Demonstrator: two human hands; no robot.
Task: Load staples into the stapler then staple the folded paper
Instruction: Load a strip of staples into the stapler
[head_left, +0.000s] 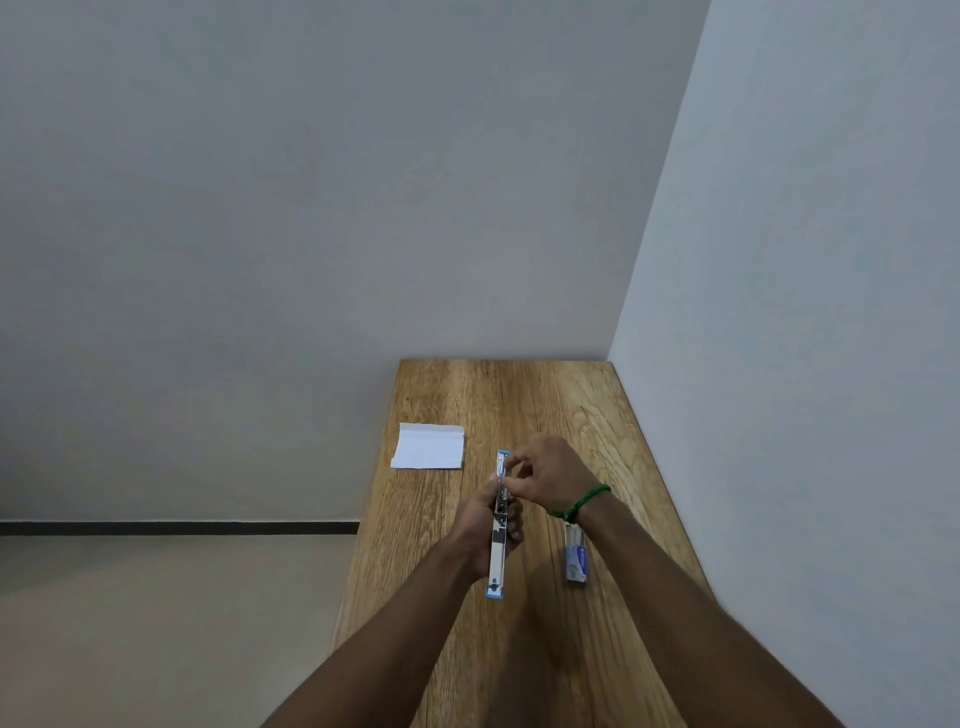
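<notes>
Stapler (497, 525) held swung open above the wooden desk (519, 649), its long axis pointing away from the person. Left hand (488, 525) wrapped around the middle of it from below. Right hand (545, 480) pinched at the far end of the channel; presumably it grips a strip of staples, but the strip itself is too small to make out. Green cord bracelet (579, 501) on the right wrist.

Staple box (575, 556) lies on the desk just right of the hands. Folded paper (428, 447) lies flat, well apart, at the far left edge of the desk.

Risks, as judged:
- Strip entering the channel crooked could jam or snap apart; cause would be a tilted pinch.
- Loose staples would drop to the desk or floor, since the stapler is held in the air.
- Lid could snap shut on the fingertips if the left grip shifts.
- Paper sits close to the desk edge; a careless reach could push it off.
</notes>
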